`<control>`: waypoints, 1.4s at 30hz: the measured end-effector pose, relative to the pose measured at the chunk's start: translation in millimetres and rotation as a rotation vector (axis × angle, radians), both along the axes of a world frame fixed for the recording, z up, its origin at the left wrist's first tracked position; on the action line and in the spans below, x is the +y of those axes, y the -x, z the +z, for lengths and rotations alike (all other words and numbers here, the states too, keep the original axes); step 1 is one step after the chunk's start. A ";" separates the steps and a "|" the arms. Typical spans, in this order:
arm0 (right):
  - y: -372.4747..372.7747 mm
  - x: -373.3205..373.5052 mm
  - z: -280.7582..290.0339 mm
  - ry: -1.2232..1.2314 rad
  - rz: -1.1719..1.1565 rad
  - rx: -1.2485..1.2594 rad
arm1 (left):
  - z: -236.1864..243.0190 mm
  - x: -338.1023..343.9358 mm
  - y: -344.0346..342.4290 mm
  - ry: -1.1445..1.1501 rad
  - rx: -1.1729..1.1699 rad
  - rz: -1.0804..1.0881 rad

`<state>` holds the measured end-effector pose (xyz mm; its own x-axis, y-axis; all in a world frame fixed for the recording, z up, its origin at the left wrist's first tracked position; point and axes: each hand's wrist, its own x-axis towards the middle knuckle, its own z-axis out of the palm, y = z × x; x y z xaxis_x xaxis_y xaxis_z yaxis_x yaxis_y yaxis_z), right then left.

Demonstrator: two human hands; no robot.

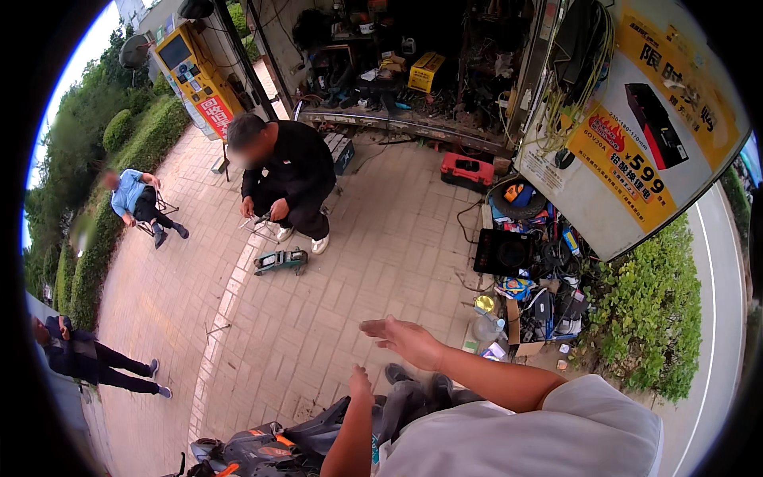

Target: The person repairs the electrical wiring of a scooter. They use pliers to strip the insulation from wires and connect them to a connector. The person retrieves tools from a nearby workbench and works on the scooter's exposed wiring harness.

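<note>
My right hand (409, 342) is raised in front of my body, its fingers stretched out and nothing in it. A little lower and to the left is my left hand (360, 383), seen edge-on; its fingers point up and it appears to hold nothing. Both hands are apart from any object. Nearest to my left arm is a dark scooter (278, 447) with orange parts, partly cut off by the lower edge. Ahead, a person in black (290, 167) sits low, holding a small tool I cannot make out. Beside that person's feet lies a green floor jack (280, 261).
On the right stand a red toolbox (466, 172), a tyre (518, 199), a black flat panel (503, 252) and a cardboard box (524, 338) of parts. A cluttered workshop van (413, 119) is behind. A seated person (135, 195) and a standing person (91, 354) are on the left.
</note>
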<state>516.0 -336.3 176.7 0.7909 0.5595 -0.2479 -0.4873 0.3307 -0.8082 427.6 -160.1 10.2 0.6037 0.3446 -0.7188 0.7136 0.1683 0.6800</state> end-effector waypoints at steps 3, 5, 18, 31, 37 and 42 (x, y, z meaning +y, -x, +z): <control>-36.8 22.6 -9.1 0.399 0.000 -0.856 | 5.0 -13.2 -56.5 0.871 -0.228 0.152; -50.4 32.3 -92.2 0.656 0.114 -1.297 | 4.9 -13.8 -91.3 1.332 -0.390 0.054; -84.6 -239.9 -292.0 1.855 -0.045 0.154 | 72.5 121.8 -297.0 0.398 -0.309 0.139; -344.2 -228.0 -363.1 1.562 0.388 -0.082 | -18.0 -11.2 -634.4 0.164 -0.160 -0.653; -620.4 -310.2 -302.3 1.479 -0.299 -0.044 | -150.6 65.9 -742.5 -0.116 0.056 -0.822; -904.8 -285.3 -140.2 1.033 -0.647 -0.495 | -146.4 161.3 -729.1 -0.280 0.110 -1.028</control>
<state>1420.8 -621.6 36.4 0.9728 -0.2235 0.0614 -0.0559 -0.4835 -0.8736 1156.8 1.2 -136.2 0.6354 -0.1313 -0.7609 0.4837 -0.7004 0.5248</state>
